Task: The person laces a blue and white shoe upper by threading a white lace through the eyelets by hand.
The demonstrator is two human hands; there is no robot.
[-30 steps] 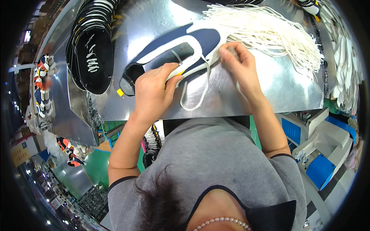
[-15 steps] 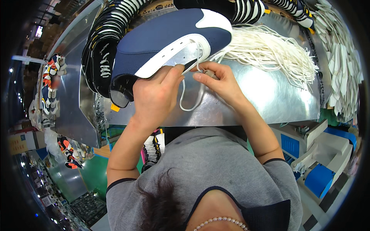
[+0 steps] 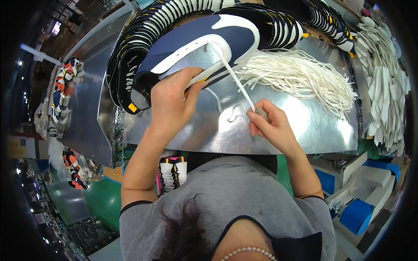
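Note:
A navy and white shoe upper (image 3: 183,39) lies tilted over the metal table, its white eyelet strip turned toward me. My left hand (image 3: 175,98) is closed on the near edge of its opening, fingers partly hidden behind it. From the eyelets at the toe end of the strip, a white shoelace (image 3: 237,81) runs taut to my right hand (image 3: 273,126). That hand pinches the lace between thumb and fingers; a greyish covering shows on a finger. Another length of lace curves down below the upper and is reflected in the metal.
A loose bundle of white laces (image 3: 300,78) lies right of the upper. Rows of nested shoe uppers (image 3: 126,56) curve around the table's back and left. White strips (image 3: 383,78) are heaped at the far right. A blue and grey machine (image 3: 370,191) stands at lower right.
My right hand has moved down and right, away from the upper, drawing the lace straight. The upper has shifted slightly, with my left hand still on it.

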